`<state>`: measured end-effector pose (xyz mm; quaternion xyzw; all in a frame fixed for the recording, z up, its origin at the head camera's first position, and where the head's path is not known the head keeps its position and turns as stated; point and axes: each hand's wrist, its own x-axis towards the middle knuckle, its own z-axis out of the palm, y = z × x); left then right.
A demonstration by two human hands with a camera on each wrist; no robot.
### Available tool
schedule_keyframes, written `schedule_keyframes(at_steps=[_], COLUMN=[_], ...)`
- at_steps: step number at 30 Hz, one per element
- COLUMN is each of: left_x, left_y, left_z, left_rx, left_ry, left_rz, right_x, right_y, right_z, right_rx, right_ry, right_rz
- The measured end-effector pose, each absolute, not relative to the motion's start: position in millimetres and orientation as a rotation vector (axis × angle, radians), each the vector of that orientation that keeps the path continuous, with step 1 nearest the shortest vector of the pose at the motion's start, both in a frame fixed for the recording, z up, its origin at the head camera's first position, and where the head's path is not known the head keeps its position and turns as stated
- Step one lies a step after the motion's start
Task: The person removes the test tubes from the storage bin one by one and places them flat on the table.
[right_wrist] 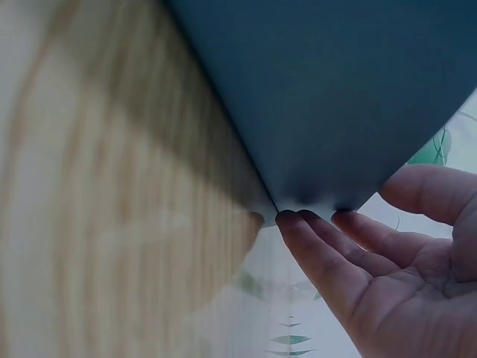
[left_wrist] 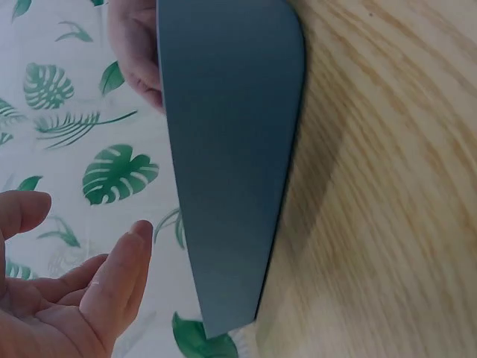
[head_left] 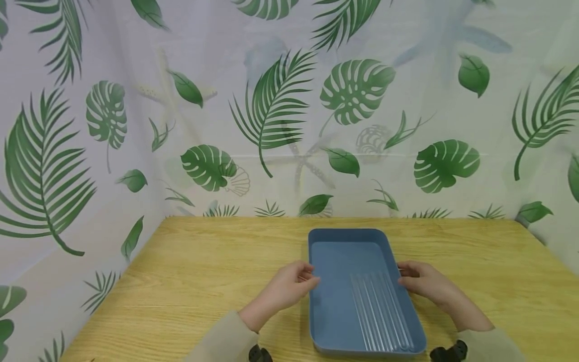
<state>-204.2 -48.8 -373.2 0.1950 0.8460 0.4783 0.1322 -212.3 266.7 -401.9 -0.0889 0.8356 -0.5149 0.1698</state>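
A blue rectangular tray sits on the table, its long sides running away from me. Several slim clear tubes lie side by side lengthwise in its near right part. At the tray's left rim is my left hand, fingers loosely bent; the left wrist view shows this hand beside the outer wall, holding nothing. My right hand is at the right side. There, in the right wrist view, its extended fingertips touch the outer wall, with the thumb near the rim.
The wood-grain table stretches out on both sides of the tray. Behind and to the left hangs a white cloth printed with green leaves. Dark wrist devices show below the sleeves.
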Motion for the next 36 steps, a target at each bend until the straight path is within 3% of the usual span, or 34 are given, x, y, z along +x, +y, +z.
schedule_keyframes(at_steps=[23,36], left_x=[-205.2,-200.3], left_y=[17.8,29.5], left_z=[-389.9,-388.4], left_rx=[0.54,0.341], left_ry=[2.494,2.283], left_rz=[0.986,1.169], right_x=[-213.2,-211.8], right_y=[266.0,263.4], right_z=[-401.0,-401.8], right_rx=[-0.16,-0.144], right_ry=[2.317,2.29], right_rz=[-1.521,-1.55])
